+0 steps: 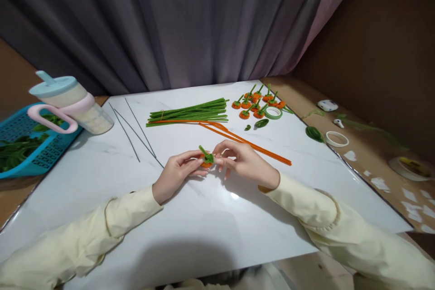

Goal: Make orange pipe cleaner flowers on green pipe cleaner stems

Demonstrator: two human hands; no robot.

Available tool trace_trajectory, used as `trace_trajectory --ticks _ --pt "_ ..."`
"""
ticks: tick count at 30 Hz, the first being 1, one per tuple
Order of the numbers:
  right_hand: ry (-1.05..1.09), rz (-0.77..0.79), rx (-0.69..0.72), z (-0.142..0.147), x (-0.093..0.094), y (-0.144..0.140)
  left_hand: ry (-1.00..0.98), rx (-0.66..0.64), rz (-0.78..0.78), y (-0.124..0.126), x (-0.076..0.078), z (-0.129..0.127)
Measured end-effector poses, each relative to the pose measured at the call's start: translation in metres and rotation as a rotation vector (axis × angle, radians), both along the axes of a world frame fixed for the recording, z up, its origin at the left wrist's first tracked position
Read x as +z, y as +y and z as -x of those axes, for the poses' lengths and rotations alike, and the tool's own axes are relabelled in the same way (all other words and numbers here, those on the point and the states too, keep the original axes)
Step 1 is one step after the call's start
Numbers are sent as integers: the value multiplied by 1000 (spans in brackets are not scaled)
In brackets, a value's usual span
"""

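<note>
Item held: one small orange pipe-cleaner pumpkin (206, 160) with a green stem, gripped above the middle of the white marble-look table (190, 235). The left hand (176, 173) pinched it from the left with thumb and fingertips; the right hand (240, 159) closed its fingertips on it from the right.

Containers: a blue plastic basket (37, 156) at the table's left edge held green leaves (16, 152). A lidded drinking cup (73, 104) with a pink handle, lying tilted against the basket, held a pale liquid.

Loose stock on the table: a bundle of green pipe cleaners (190, 112); orange pipe cleaners (238, 138) just below it; thin dark wires (136, 133) to the left; a cluster of finished pumpkins (256, 102) at the far edge, beside a roll of green tape (273, 112).
</note>
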State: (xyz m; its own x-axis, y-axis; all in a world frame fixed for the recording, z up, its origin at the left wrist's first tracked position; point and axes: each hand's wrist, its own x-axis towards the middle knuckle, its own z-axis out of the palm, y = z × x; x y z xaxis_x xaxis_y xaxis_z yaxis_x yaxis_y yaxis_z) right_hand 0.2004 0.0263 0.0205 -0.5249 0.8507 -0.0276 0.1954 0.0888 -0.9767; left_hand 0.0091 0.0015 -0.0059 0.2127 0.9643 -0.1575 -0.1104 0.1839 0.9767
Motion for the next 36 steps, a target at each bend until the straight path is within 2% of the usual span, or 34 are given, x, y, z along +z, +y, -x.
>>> trace_trajectory --ticks 2,4,10,13,16,21,25,28,31,33,36 --pt "-20 -128 2 -1 -1 0 -6 -9 5 0 -1 1" --pt "-34 -177 37 -2 -2 1 -2 -28 -5 0 -1 1" --pt "69 -81 85 -2 -7 5 38 -120 -122 -2 1 2" --pt "104 -40 88 -1 -10 5 11 -178 -87 0 1 4" --pt "72 -90 85 0 -10 3 -29 -226 -37 2 1 6" --pt "-65 -457 38 0 -14 0 -48 -235 -9 1 2 6" --pt "-94 -709 46 0 -20 0 0 -250 -90 1 3 6" --pt "-107 -787 51 -1 -24 0 87 -233 -202 1 4 5" --pt "-167 -852 21 -2 -22 -1 38 -226 -137 2 3 3" --pt "-289 -1010 6 -2 -19 -2 -39 -204 -45 2 1 2" --pt "-479 -1364 42 -2 -13 -2 -99 -139 -4 2 -1 1"
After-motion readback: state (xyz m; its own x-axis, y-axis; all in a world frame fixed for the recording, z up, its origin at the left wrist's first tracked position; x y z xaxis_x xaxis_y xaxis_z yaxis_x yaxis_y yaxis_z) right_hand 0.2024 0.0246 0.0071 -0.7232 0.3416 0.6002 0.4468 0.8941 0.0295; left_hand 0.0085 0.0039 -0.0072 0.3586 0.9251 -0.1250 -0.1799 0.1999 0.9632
